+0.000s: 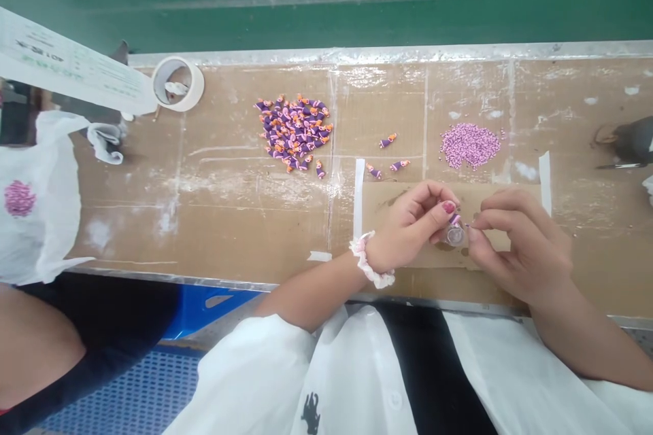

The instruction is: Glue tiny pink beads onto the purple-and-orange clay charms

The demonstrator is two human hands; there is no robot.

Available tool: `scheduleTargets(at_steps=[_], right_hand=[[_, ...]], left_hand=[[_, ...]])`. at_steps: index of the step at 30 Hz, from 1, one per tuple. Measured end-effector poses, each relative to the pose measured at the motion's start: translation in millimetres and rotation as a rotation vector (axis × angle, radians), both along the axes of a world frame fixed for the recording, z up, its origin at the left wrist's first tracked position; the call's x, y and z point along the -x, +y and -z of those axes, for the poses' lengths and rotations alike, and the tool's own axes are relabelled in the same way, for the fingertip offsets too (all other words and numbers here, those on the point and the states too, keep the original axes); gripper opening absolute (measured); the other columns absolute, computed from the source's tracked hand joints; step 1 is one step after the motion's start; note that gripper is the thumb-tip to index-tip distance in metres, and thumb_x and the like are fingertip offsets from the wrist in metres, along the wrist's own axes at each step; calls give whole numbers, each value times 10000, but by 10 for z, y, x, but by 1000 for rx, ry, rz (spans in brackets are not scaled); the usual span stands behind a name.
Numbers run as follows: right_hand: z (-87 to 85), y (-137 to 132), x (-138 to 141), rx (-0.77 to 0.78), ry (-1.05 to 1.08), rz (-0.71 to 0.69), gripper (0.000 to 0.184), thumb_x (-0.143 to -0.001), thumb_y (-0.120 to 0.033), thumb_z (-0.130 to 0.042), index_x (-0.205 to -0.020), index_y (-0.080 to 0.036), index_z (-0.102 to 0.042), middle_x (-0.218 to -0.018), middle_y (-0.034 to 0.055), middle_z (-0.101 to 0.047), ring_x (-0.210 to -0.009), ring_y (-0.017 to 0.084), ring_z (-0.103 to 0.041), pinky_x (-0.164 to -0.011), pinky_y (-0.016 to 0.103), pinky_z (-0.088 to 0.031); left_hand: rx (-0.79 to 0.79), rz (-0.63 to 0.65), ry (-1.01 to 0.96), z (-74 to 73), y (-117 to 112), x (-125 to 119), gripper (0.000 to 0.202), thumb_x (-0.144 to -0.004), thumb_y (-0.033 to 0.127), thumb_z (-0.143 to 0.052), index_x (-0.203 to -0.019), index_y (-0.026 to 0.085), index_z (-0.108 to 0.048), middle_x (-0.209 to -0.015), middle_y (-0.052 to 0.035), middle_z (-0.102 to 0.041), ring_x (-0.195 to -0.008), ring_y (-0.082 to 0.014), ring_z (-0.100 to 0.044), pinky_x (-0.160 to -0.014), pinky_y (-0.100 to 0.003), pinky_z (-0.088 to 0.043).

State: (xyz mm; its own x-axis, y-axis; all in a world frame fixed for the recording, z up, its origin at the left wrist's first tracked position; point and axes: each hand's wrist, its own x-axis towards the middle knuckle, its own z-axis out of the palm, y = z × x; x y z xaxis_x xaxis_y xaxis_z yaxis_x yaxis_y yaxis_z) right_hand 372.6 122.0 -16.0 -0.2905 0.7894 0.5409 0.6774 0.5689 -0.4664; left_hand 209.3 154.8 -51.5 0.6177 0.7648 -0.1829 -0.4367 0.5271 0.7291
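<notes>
My left hand (415, 221) pinches a small purple and pink figurine (454, 219) between thumb and fingers, above a taped-down cardboard sheet (375, 217). Just below it is a small round clear dish (455, 236). Facing it, my right hand (520, 238) has thumb and forefinger pressed together on a tiny dark piece, too small to name. Beyond my hands lie a heap of tiny pinkish-purple pieces (470, 145) and three loose figurines (388, 141). Farther left is a big pile of purple, pink and orange figurines (294, 130).
At the left are a tape roll (196, 85), a printed paper box or sheet (71, 64) and a white plastic bag (56, 204) with pink pieces on it. Another person's leg (35, 346) is at lower left. A dark object (632, 141) sits at the right edge.
</notes>
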Motion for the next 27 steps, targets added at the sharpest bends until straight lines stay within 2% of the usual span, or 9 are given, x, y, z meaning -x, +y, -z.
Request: scheduleTargets(at_steps=[10, 20, 27], right_hand=[[2, -17, 1, 22, -39, 12, 244, -794, 0, -596, -863, -206, -485, -768, 15, -550, -642, 131, -551, -555, 282, -461], [-9, -30, 9, 31, -37, 15, 224, -800, -14, -594, -855, -209, -499, -764, 18, -569, -630, 138, -568, -536, 279, -465], [-17, -46, 14, 47, -55, 23, 202, -809, -24, -601, -826, -211, -525, -755, 23, -582, -624, 142, -574, -528, 275, -463]], left_hand=[[8, 33, -5, -5, -19, -14, 274, -864, 420, -654, -862, 169, -543, -724, 22, -492, -569, -50, -425, -526, -190, -385], [-185, 23, 2, -8, 19, 35, 156, -920, 305, -593, -880, 156, -571, -757, 0, -563, -642, -56, -511, -619, -191, -447], [-102, 59, -5, 6, 16, 27, 221, -895, 366, -624, -875, 159, -549, -717, 11, -542, -588, -56, -483, -575, -198, -432]])
